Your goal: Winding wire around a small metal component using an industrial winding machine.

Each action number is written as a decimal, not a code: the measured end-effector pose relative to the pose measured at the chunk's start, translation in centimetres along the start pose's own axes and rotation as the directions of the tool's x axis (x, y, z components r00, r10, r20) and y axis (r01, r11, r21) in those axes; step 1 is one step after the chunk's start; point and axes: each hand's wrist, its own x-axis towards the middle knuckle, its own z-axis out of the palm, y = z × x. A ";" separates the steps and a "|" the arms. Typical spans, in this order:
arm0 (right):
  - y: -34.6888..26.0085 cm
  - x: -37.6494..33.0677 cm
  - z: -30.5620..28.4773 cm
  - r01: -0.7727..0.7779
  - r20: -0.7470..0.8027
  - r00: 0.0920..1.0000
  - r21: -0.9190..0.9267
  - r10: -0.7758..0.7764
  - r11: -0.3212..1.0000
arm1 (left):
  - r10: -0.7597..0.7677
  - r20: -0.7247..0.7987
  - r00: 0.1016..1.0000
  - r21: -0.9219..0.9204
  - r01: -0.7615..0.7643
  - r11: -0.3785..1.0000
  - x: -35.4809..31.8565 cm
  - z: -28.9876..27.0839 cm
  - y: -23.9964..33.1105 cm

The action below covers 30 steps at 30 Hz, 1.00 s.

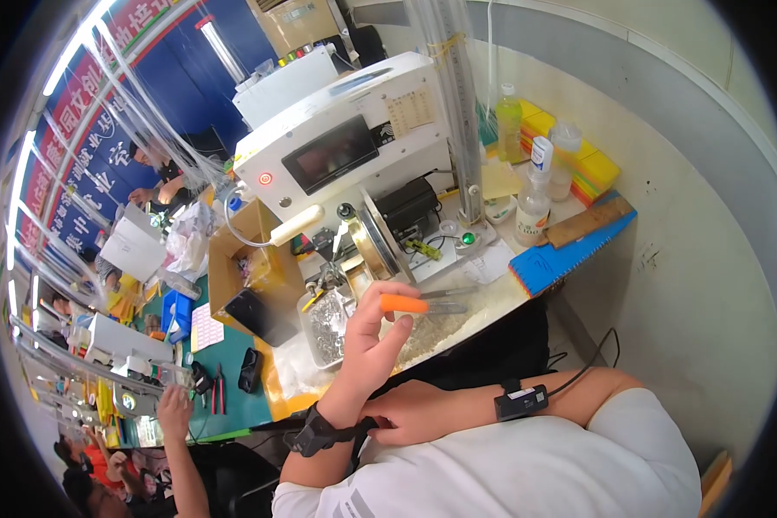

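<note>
My left hand (pixel 371 341) is raised over the near table edge, wearing a black strapped device (pixel 312 434) at its wrist. An orange finger cot (pixel 404 304) appears to cover its outstretched finger; the thumb stands apart, with nothing visible between them. My right hand (pixel 393 414) reaches across my body against the left wrist, its fingers partly hidden by the strap. Another small black device (pixel 521 402) sits on my right forearm. Just beyond my left hand are a tray of small metal parts (pixel 324 330) and metal tweezers (pixel 453 292) on the table.
A white machine (pixel 341 138) with a dark screen and a brass-coloured wheel (pixel 373 246) stands ahead. To its left is a cardboard box (pixel 255 259). Bottles (pixel 533 207), a blue board (pixel 570 250) and yellow bins (pixel 591 160) stand right. A co-worker's arm (pixel 177 423) reaches in at lower left.
</note>
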 end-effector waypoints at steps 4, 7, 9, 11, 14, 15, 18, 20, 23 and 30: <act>0.2 0.3 0.3 0.006 0.061 0.998 -0.090 0.000 0.996 | -0.045 -0.001 0.999 -0.049 0.045 0.998 -0.2 0.4 -0.5; 1.3 0.9 1.0 0.046 0.068 0.997 0.018 -0.047 0.999 | -0.153 -0.070 0.986 -0.199 0.136 0.970 -0.3 1.0 -0.2; 3.4 1.3 2.0 0.090 0.037 0.995 0.127 -0.095 0.988 | -0.214 -0.087 0.973 -0.262 0.185 0.947 -0.6 1.1 -0.2; 4.0 1.1 2.7 0.125 0.017 0.991 0.246 -0.133 0.961 | -0.193 -0.103 0.976 -0.159 0.176 0.971 -1.1 0.6 -1.0; 4.3 0.7 3.2 0.263 -0.226 0.956 0.390 -0.185 0.882 | -0.141 -0.143 0.980 0.007 0.143 0.990 -1.8 0.3 -1.7; 4.4 0.4 2.9 0.174 -0.171 0.979 0.453 -0.107 0.874 | -0.133 -0.130 0.983 0.065 0.142 0.988 -2.2 0.1 -2.1; 4.2 0.0 3.2 0.010 -0.072 0.996 0.615 0.044 0.788 | -0.162 -0.136 0.977 0.084 0.175 0.981 -3.6 -0.2 -3.7; 4.2 -0.2 3.3 -0.042 -0.073 0.989 0.690 0.127 0.723 | -0.319 -0.219 0.922 -0.148 0.292 0.945 -4.7 -0.3 -4.5; 4.1 0.0 3.9 -0.007 -0.128 0.982 0.715 0.140 0.699 | -0.406 -0.281 0.870 -0.227 0.350 0.909 -6.6 -0.3 -5.3; 4.8 0.0 3.7 -0.054 -0.063 0.988 0.703 0.138 0.709 | -0.653 -0.236 0.720 -0.413 0.534 0.738 -11.5 -0.3 -4.9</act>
